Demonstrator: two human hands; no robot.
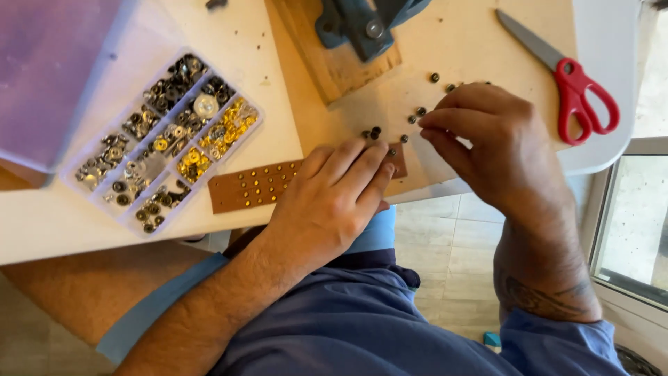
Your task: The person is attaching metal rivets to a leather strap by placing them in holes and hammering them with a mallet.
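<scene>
My left hand lies flat, fingers together, pressing down on a brown leather strip studded with rows of small gold rivets. My right hand hovers just right of it, fingertips pinched together close to several small dark rivets scattered on a tan board. Whether a rivet sits between the pinched fingers is hidden. The strip's right end shows beyond my left fingertips.
A clear compartment box of silver, dark and gold metal fittings lies at the left on the white table. Red-handled scissors rest at the upper right. A blue metal tool stands on a wooden block.
</scene>
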